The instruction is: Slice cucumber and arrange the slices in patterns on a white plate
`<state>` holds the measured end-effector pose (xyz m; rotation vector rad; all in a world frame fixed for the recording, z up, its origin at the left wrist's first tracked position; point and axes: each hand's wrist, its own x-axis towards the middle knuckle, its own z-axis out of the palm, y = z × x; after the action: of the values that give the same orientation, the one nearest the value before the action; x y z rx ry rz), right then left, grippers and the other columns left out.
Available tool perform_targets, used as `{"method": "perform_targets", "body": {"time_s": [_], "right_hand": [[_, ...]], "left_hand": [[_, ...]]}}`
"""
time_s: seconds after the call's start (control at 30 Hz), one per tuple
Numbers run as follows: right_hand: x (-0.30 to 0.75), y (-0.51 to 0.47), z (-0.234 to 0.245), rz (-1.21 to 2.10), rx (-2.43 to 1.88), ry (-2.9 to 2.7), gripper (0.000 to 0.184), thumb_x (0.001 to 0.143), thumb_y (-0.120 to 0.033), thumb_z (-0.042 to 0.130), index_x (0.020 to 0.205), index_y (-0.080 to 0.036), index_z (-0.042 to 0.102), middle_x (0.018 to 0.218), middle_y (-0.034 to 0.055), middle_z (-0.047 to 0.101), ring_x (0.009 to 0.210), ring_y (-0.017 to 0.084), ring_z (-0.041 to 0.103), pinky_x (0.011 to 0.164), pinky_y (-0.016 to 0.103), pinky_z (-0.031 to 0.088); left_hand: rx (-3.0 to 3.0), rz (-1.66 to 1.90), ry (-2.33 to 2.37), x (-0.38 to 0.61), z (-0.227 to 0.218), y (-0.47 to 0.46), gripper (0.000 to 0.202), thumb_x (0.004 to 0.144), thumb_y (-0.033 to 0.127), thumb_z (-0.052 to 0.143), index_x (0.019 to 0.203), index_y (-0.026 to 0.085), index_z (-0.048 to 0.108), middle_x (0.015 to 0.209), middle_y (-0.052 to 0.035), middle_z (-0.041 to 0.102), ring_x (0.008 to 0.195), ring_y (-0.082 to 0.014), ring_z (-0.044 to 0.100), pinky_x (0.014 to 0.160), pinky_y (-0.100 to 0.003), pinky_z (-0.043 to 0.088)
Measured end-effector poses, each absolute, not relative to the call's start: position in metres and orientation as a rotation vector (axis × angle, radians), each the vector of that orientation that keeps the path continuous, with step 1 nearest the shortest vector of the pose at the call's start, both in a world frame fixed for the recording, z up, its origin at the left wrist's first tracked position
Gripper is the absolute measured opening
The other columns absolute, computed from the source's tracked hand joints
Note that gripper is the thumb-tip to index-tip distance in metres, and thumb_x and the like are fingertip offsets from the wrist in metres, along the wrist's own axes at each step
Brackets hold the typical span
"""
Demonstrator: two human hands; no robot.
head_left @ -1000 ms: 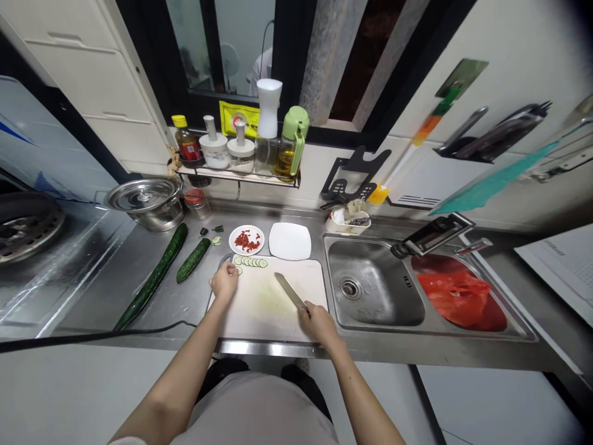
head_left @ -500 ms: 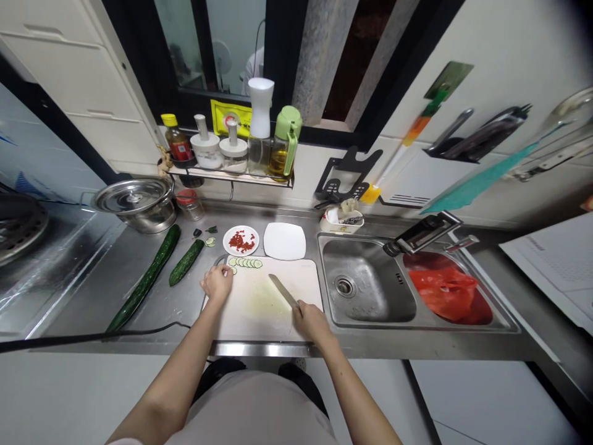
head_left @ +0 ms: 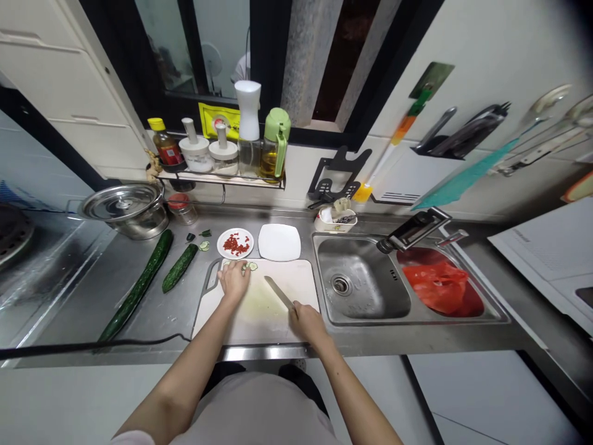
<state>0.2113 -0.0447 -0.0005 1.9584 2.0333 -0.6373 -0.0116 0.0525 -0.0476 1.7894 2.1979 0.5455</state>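
My left hand [head_left: 235, 279] is over the row of cucumber slices [head_left: 252, 266] at the top left of the white cutting board [head_left: 296, 278]. Its fingers curl down on the slices and cover most of them; a few show at the fingertips. With my right hand [head_left: 308, 321] I grip the handle of a knife [head_left: 279, 293]. The blade points up and left, low over the board's middle, where a pale green wet patch shows. Beyond the board are a small plate [head_left: 221, 252] with chopped red pieces and a white square plate [head_left: 279, 242].
A cut cucumber [head_left: 180, 269] and a long whole cucumber [head_left: 137, 287] lie to the left, near end pieces and a lidded steel pot [head_left: 152, 225]. A sink [head_left: 370, 312] with a red plastic bag [head_left: 438, 287] is on the right. Seasoning jars stand on a shelf [head_left: 222, 178].
My left hand has moved right, from the board's left edge onto the row of slices, covering most of them. My right hand keeps the knife almost in place. The view has shifted slightly.
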Motion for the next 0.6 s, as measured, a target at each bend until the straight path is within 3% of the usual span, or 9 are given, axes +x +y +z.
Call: {"method": "perform_targets", "body": {"time_s": [0.13,0.33,0.47,0.6], "right_hand": [[0.212,-0.044,-0.001,-0.641,1.957,2.035,0.029,0.094,-0.027,0.035,0.106,-0.017,0.059,0.095,0.0126,0.069,0.089,0.022,0.065,0.071,0.028,0.04],[0.213,-0.044,-0.003,-0.661,1.974,2.03,0.029,0.094,-0.027,0.034,0.105,-0.017,0.06,0.096,0.0131,0.069,0.088,0.022,0.065,0.07,0.028,0.04],[0.214,-0.044,-0.003,-0.691,1.982,2.026,0.029,0.094,-0.027,0.034,0.104,-0.018,0.06,0.095,0.0127,0.069,0.087,0.022,0.065,0.07,0.028,0.039],[0.215,-0.042,-0.003,-0.69,1.977,2.014,0.029,0.094,-0.027,0.035,0.105,-0.018,0.06,0.096,0.0125,0.069,0.088,0.021,0.065,0.07,0.028,0.04]], "left_hand": [[1.855,0.426,2.192,-0.004,-0.051,0.062,0.033,0.087,0.037,0.049,0.112,0.026,0.067,0.107,-0.0116,0.064,0.105,-0.0313,0.051,0.089,-0.046,0.031],[1.92,0.389,2.146,0.0,-0.054,0.064,0.027,0.086,0.032,0.05,0.104,0.026,0.069,0.108,-0.011,0.064,0.104,-0.0306,0.051,0.089,-0.044,0.031],[1.816,0.502,2.11,-0.001,-0.054,0.065,0.018,0.084,0.027,0.051,0.092,0.024,0.068,0.099,-0.008,0.068,0.1,-0.0269,0.055,0.087,-0.04,0.033],[1.495,0.623,2.051,-0.007,-0.057,0.063,0.012,0.08,0.03,0.057,0.088,0.024,0.065,0.084,-0.0012,0.069,0.082,-0.0189,0.061,0.079,-0.031,0.039]]}}
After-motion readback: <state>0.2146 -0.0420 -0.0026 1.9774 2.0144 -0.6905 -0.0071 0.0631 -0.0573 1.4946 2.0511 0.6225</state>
